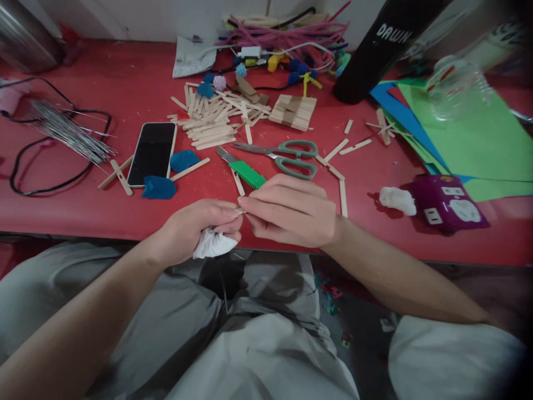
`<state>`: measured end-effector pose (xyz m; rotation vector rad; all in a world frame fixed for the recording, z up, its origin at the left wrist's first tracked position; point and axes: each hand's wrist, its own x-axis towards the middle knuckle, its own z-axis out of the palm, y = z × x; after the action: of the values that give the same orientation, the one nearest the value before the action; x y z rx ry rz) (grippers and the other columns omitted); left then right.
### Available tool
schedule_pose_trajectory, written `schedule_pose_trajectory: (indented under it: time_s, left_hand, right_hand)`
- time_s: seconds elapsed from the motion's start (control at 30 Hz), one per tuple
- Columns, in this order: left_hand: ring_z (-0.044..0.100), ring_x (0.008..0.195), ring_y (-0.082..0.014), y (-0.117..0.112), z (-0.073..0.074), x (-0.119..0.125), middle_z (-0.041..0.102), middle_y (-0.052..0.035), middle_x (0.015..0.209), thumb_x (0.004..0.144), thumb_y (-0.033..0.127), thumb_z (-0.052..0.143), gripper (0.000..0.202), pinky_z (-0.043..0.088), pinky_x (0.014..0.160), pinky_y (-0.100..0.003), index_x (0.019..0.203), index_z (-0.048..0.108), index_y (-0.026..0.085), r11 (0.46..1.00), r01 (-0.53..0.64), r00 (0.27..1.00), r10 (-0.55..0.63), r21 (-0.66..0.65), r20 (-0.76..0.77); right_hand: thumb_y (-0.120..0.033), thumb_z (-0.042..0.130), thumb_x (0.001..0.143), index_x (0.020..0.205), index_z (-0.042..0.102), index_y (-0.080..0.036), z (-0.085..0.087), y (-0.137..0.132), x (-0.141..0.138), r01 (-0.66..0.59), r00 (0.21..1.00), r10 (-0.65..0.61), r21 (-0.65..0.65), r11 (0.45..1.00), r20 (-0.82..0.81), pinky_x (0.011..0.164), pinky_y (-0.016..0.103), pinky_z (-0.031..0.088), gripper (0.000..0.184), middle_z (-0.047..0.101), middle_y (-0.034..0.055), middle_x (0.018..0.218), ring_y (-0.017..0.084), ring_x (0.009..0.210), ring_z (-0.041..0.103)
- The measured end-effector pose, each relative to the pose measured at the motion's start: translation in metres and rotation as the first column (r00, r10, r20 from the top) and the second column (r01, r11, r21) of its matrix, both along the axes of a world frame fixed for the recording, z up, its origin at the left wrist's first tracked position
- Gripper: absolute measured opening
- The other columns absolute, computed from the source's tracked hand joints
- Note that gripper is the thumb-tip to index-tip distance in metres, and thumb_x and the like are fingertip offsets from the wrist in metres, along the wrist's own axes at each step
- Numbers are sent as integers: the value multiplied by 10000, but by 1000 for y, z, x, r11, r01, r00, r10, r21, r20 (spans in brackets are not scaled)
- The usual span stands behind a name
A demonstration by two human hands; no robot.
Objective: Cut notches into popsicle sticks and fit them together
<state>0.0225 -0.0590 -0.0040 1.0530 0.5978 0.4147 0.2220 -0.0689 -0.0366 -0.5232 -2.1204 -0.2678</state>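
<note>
My left hand [195, 230] is closed around a crumpled white tissue [213, 244], and its fingertips pinch a small wooden stick piece [240, 210]. My right hand [289, 211] meets it fingertip to fingertip, pinching the same small piece. Both hands hover over the front edge of the red table [83, 205]. Just beyond them lie a green utility knife [244, 169] and grey-green scissors [287, 156].
A pile of wooden craft sticks [212, 119] and a glued stick panel [293, 111] lie mid-table. A phone [152, 153], blue clay pieces [158, 188], wires [69, 130], coloured paper [458, 139], a purple power strip [447, 203], a black bottle [383, 47] and a tissue wad [397, 199] surround them.
</note>
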Motion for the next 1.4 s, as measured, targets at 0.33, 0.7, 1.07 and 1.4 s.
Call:
schedule_pose_trajectory:
  time_s: [0.33,0.7,1.07,1.4]
  left_hand:
    - [260,460,-36,-2,2,-2,273,58,541,870,184,463,315,228,405,-152,579,342,170,998,36,999,-35,-47,16]
    - [241,469,-39,-2,0,-4,280,56,541,908,203,464,349,200,414,-170,582,344,166,998,52,998,-51,-43,30]
    - [246,499,-52,-4,-1,-6,286,55,585,911,211,470,314,209,443,-196,619,363,171,999,34,999,-35,-29,-12]
    - [304,571,-78,-6,5,-9,356,38,641,920,278,459,298,294,522,-213,644,418,174,975,-53,969,102,216,-223]
  right_hand:
    - [-165,695,856,1012,656,-167,0,-2,-2,18,1000,-17,43,999,-23,678,288,619,160,737,37,830,143,735,656]
    - [-138,710,823,994,664,-185,1,-3,-5,32,998,-29,49,998,-60,642,277,619,183,733,28,791,142,690,651]
    - [-68,720,775,944,664,-153,5,-6,-8,29,996,-33,-48,998,-86,646,265,615,198,745,59,764,133,658,656]
    - [-199,628,914,1128,640,-164,7,8,0,-92,996,92,-134,987,-4,837,394,602,217,728,105,1072,189,985,690]
